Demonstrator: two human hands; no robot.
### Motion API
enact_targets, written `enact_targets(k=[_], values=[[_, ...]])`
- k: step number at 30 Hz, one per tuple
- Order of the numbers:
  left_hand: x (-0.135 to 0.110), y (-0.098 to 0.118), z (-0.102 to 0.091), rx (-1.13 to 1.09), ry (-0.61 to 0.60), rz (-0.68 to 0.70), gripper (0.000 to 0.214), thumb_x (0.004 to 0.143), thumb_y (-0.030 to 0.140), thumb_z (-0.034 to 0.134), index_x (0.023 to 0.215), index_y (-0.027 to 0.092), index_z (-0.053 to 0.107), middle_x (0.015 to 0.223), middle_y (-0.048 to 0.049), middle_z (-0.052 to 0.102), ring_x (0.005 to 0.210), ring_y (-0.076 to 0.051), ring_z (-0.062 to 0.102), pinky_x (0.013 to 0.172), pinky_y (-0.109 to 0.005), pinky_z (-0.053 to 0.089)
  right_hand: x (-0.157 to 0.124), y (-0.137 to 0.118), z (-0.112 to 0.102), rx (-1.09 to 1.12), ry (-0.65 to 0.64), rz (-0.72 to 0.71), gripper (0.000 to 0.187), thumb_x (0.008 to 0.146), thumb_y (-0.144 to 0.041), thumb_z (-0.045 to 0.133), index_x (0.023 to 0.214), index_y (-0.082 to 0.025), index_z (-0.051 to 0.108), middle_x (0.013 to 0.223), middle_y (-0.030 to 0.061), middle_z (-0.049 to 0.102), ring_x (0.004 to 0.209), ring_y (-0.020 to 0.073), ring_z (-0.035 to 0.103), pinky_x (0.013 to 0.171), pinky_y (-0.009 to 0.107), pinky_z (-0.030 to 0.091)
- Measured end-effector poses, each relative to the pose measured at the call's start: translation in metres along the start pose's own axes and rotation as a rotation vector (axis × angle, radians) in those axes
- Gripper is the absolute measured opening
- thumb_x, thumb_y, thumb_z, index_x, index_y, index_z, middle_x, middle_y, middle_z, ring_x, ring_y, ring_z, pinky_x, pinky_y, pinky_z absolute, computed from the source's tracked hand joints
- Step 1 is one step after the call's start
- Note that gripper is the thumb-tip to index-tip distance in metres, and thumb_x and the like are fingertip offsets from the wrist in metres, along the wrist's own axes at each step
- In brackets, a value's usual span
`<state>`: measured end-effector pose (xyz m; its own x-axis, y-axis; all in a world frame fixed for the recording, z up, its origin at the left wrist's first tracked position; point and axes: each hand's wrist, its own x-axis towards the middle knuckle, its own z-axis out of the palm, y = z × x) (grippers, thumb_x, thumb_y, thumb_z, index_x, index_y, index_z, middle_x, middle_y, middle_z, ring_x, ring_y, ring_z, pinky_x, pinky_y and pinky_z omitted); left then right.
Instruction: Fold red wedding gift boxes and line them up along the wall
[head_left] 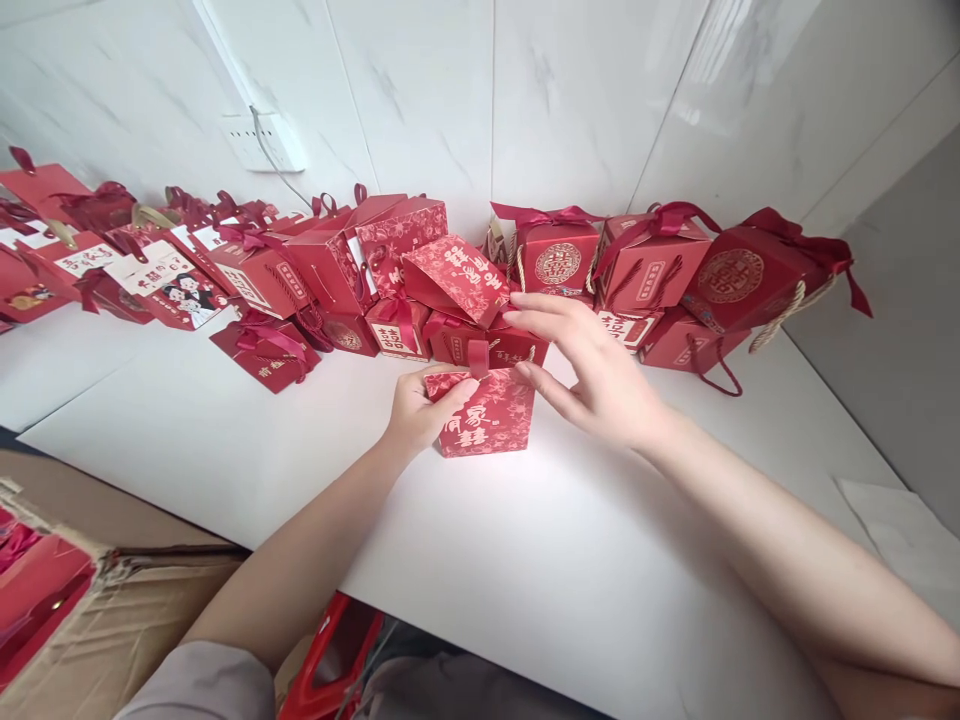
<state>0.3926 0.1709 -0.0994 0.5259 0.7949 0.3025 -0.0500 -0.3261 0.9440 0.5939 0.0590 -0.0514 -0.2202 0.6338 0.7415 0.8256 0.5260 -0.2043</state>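
Observation:
My left hand (427,408) grips the left side of a red gift box (495,420), its thumb pressed on the front near the top. Pale Chinese characters and a floral pattern cover the box, and a short red ribbon loop (478,358) rises from its top. To the right, my right hand (592,365) has its fingers apart and nothing between them. Its fingertips are beside the upper right corner of the held box and close to a tilted patterned red box (461,280) lying on the pile behind; whether they touch either is unclear.
Red gift boxes with ribbons and cords stand stacked along the tiled wall, including a round-emblem box (559,262) and a couple-print box (180,285). An open cardboard carton (142,590) with red items stands at lower left. A wall socket (262,142) has a cable.

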Motion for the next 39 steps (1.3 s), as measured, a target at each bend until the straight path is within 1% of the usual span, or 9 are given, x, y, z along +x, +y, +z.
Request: enact_targets(k=[2, 4, 7, 10, 15, 20, 26, 34, 39], values=[[-0.001, 0.0, 0.001, 0.005, -0.046, 0.01, 0.027, 0.071, 0.037, 0.083, 0.086, 0.016, 0.077, 0.085, -0.0062, 0.075, 0.082, -0.022, 0.069, 0.077, -0.032, 0.053, 0.003, -0.002, -0.004, 0.03, -0.063, -0.04, 0.053, 0.101, -0.026, 0.05, 0.152, -0.031, 0.037, 0.16, 0.0073, 0.037, 0.143, 0.0322, 0.041, 0.113, 0.054, 0.041], [-0.003, 0.001, 0.003, 0.026, -0.086, 0.037, 0.026, 0.069, 0.033, 0.085, 0.087, 0.016, 0.077, 0.086, -0.0061, 0.076, 0.083, -0.024, 0.07, 0.077, -0.032, 0.054, 0.006, -0.01, -0.004, 0.013, -0.13, -0.089, 0.053, 0.102, -0.027, 0.049, 0.153, -0.034, 0.035, 0.163, 0.004, 0.032, 0.146, 0.0318, 0.036, 0.117, 0.056, 0.035], [-0.005, 0.002, 0.007, 0.063, -0.122, 0.075, 0.021, 0.07, 0.029, 0.084, 0.084, 0.017, 0.076, 0.083, -0.0045, 0.076, 0.079, -0.023, 0.07, 0.074, -0.032, 0.054, 0.008, -0.019, 0.0, -0.009, -0.197, -0.123, 0.046, 0.103, -0.025, 0.047, 0.149, -0.032, 0.042, 0.151, 0.0066, 0.049, 0.14, 0.0292, 0.044, 0.119, 0.056, 0.029], [-0.006, 0.003, 0.009, 0.066, -0.137, 0.062, 0.021, 0.069, 0.029, 0.084, 0.084, 0.016, 0.075, 0.084, -0.0044, 0.076, 0.081, -0.023, 0.07, 0.076, -0.032, 0.055, 0.007, -0.018, 0.0, 0.012, -0.198, -0.123, 0.032, 0.103, -0.022, 0.048, 0.133, -0.025, 0.057, 0.121, 0.0094, 0.065, 0.116, 0.0267, 0.06, 0.109, 0.05, 0.041], [-0.003, 0.003, 0.006, 0.017, -0.134, -0.027, 0.024, 0.068, 0.032, 0.085, 0.084, 0.016, 0.075, 0.089, -0.006, 0.075, 0.087, -0.024, 0.07, 0.08, -0.032, 0.056, 0.004, -0.003, -0.021, 0.087, -0.277, 0.001, 0.016, 0.098, -0.02, 0.056, 0.112, -0.023, 0.063, 0.111, 0.0092, 0.067, 0.097, 0.0257, 0.066, 0.085, 0.039, 0.055], [-0.002, 0.0, 0.004, -0.007, -0.13, -0.119, 0.026, 0.065, 0.032, 0.087, 0.08, 0.015, 0.074, 0.085, -0.0061, 0.074, 0.08, -0.022, 0.07, 0.073, -0.031, 0.055, 0.003, 0.012, -0.041, 0.115, -0.365, 0.055, 0.013, 0.095, -0.021, 0.061, 0.107, -0.023, 0.065, 0.101, 0.005, 0.072, 0.086, 0.0232, 0.069, 0.077, 0.036, 0.056], [-0.002, -0.004, 0.006, -0.106, -0.158, -0.199, 0.027, 0.067, 0.036, 0.086, 0.078, 0.015, 0.073, 0.079, -0.0054, 0.074, 0.072, -0.021, 0.069, 0.068, -0.031, 0.056, 0.001, 0.018, -0.046, 0.3, -0.445, 0.132, 0.012, 0.096, -0.024, 0.061, 0.107, -0.024, 0.065, 0.097, 0.0024, 0.076, 0.086, 0.0207, 0.075, 0.074, 0.032, 0.059], [0.0, -0.006, 0.006, -0.116, -0.154, -0.208, 0.031, 0.066, 0.039, 0.086, 0.077, 0.014, 0.071, 0.077, -0.0045, 0.074, 0.071, -0.02, 0.069, 0.068, -0.03, 0.055, 0.003, 0.015, -0.05, 0.254, -0.433, 0.082, 0.006, 0.097, -0.027, 0.061, 0.098, -0.023, 0.065, 0.088, 0.0018, 0.075, 0.075, 0.0187, 0.073, 0.064, 0.03, 0.055], [0.0, -0.008, 0.007, -0.188, -0.15, -0.205, 0.034, 0.065, 0.037, 0.088, 0.084, 0.015, 0.07, 0.082, -0.0042, 0.074, 0.075, -0.02, 0.069, 0.071, -0.03, 0.055, 0.004, 0.012, -0.053, 0.185, -0.419, 0.02, 0.012, 0.098, -0.03, 0.061, 0.089, -0.024, 0.066, 0.084, -0.0004, 0.072, 0.065, 0.0166, 0.067, 0.058, 0.03, 0.049]])
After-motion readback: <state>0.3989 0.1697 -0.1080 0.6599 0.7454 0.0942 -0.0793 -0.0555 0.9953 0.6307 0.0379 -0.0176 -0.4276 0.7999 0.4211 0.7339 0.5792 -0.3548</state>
